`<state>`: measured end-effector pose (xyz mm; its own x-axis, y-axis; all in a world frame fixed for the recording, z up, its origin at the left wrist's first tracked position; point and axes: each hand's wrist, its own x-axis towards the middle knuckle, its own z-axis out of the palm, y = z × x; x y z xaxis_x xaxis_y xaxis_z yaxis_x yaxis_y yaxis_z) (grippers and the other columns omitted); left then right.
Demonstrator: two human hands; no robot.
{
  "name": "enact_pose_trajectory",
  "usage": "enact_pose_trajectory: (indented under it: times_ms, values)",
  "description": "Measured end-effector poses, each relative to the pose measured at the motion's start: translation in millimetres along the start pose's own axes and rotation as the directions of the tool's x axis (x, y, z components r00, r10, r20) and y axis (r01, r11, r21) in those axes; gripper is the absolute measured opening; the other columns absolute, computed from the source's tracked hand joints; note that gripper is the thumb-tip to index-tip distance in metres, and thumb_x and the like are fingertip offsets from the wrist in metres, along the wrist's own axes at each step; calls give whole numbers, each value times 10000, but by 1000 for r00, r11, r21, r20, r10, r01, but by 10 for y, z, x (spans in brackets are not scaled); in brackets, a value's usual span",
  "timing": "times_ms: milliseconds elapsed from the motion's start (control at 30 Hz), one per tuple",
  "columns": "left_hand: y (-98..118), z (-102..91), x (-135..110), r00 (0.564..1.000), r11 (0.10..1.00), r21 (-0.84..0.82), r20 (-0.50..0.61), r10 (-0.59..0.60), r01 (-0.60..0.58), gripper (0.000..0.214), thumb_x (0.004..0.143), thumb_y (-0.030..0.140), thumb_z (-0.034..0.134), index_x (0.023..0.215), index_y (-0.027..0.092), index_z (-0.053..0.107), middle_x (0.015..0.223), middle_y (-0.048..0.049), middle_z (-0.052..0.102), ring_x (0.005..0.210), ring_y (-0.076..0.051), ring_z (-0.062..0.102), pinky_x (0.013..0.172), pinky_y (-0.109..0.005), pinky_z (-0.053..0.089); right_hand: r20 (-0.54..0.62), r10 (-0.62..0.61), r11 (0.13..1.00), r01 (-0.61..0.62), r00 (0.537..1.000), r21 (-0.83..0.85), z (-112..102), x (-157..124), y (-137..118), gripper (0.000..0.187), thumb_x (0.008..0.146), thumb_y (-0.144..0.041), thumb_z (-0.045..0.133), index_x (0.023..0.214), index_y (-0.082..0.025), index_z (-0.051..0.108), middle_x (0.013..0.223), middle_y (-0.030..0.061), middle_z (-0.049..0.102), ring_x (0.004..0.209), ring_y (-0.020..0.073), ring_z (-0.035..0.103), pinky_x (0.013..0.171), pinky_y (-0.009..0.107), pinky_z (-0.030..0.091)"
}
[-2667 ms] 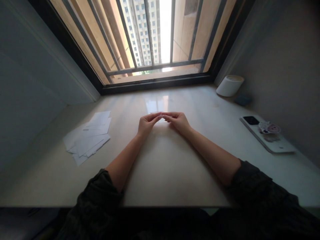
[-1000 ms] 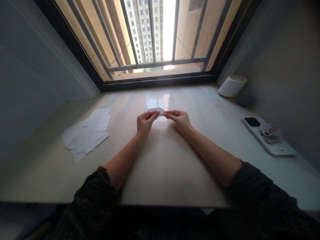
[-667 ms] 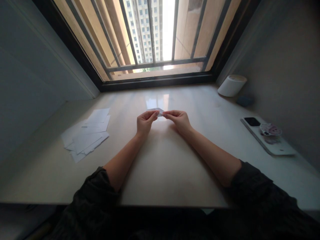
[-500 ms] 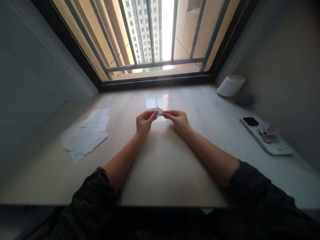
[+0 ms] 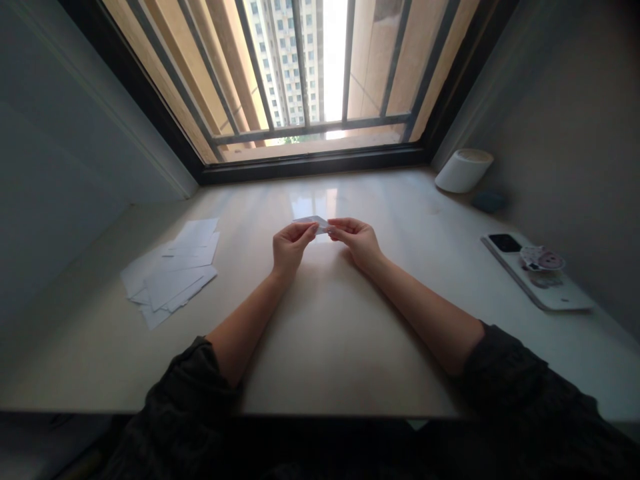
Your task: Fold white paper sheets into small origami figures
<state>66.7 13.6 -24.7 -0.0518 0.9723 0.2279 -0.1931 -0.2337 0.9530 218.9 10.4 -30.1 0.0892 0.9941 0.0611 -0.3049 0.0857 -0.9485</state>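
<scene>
White paper: in the head view, a small folded piece (image 5: 313, 221) is held just above the pale surface (image 5: 320, 327), midway between the window (image 5: 310, 80) and the near edge. It is pinched at its near edge by the left hand (image 5: 289, 245) and the right hand (image 5: 357, 240). The fingers (image 5: 309, 231) of each hand are pressed together on it, thumb against forefinger, and the two sets of fingertips nearly meet. The exact fold cannot be told at this size.

Progress, as judged: work on this one piece looks under way rather than finished, since it is gripped by both hands and not laid down. A loose heap of white sheets (image 5: 170, 270) is spread flat at the left, well apart from the hands. No finished pieces are seen set aside.

Containers: none is made out with certainty. A white cylinder (image 5: 463, 171) is lying in the far right corner. Whether it is a roll or a cup cannot be told, and nothing is seen in it. A small dark object (image 5: 487, 200) lies just beside it. A white phone (image 5: 550, 293) lies flat at the right, with a round sticker-like thing (image 5: 543, 259) resting on it.
</scene>
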Motion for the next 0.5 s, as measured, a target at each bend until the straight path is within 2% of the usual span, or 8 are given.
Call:
enact_pose_trajectory:
  times_ms: [233,500]
  values:
    - [23,26,-12,999,999,-9,13,41,-41,252,646,380,831,758,172,742,787,-37,725,738,-141,666,752,-305,544,63,35,995,-41,997,92,-35,34,31,347,514,-367,887,800,-221,757,665,-6,707,634,113,606,709,291,503]
    - [43,30,-15,998,998,-7,26,63,-63,239,645,361,834,758,172,739,784,-38,722,752,-148,672,764,-308,543,74,104,992,-108,992,59,-61,50,0,398,469,-391,895,799,-218,754,710,7,726,664,133,635,728,302,532]
